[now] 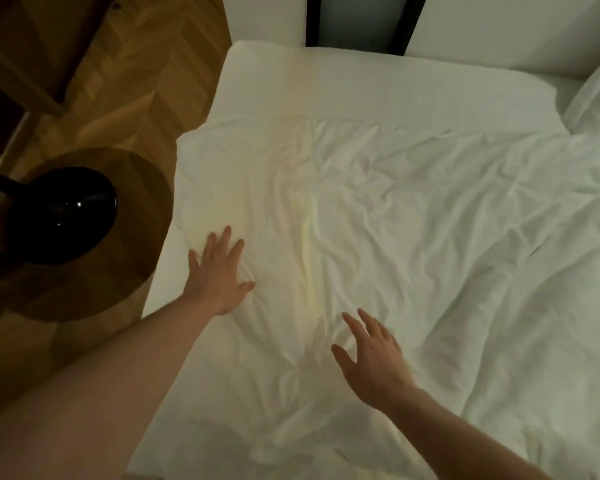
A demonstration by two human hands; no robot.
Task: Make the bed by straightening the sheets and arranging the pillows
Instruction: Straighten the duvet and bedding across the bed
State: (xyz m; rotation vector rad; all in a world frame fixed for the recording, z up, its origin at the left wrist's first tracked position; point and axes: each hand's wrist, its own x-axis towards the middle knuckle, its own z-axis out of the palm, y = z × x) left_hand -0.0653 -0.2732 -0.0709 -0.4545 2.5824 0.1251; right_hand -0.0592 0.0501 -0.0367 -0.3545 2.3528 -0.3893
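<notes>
A white, creased duvet (378, 220) covers most of the bed, its top edge lying below a bare strip of the fitted sheet (343, 81) at the head end. My left hand (219, 275) lies flat on the duvet near the bed's left edge, fingers straight and spread. My right hand (371, 362) reaches over the wrinkled middle with fingers spread, at or just above the fabric. A white pillow (593, 95) shows partly at the far right, cut off by the frame.
A round wooden side table (132, 188) with a glossy black lamp (63, 213) stands close against the bed's left side. Herringbone wood floor (136, 64) lies beyond it, with wooden furniture (18, 57) at the upper left. A white headboard (499, 22) runs behind the bed.
</notes>
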